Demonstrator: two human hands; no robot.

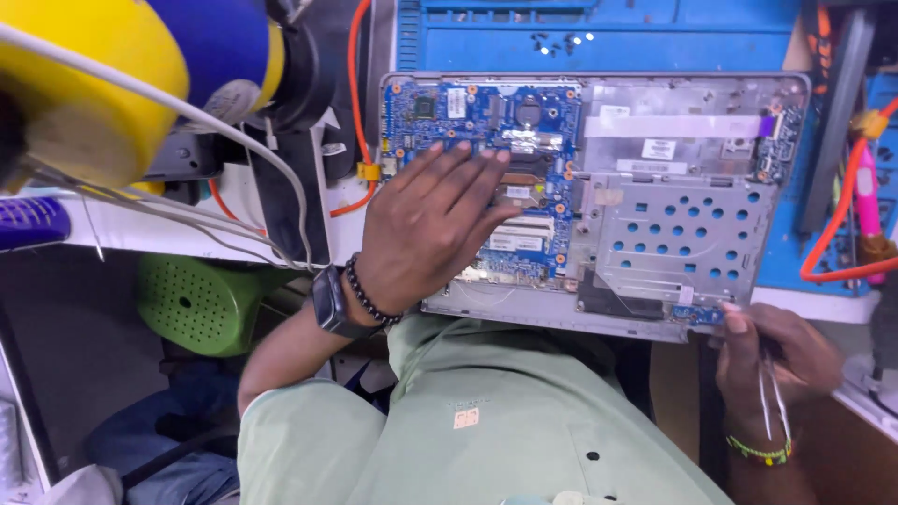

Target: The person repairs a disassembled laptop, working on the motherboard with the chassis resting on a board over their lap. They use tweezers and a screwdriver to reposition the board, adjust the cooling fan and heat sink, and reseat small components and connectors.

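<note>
An opened laptop base [687, 224] lies on the bench, showing a blue circuit board [468, 108] on its left half and a perforated silver metal plate [678, 234] on its right half. My left hand [421, 229] rests flat, fingers spread, on the lower left part of the board; the wrist carries a watch and a bead bracelet. At the laptop's near right corner my right hand [776, 360] holds metal tweezers [773, 402], its fingertip touching a small blue board piece [700, 314] at the edge.
A blue mat and tray [599, 37] with small screws lie beyond the laptop. Orange cables [842, 234] and a pink tool hang at right. A yellow and blue object [103, 75], white wires and a black stand crowd the left. A green stool [201, 304] stands below.
</note>
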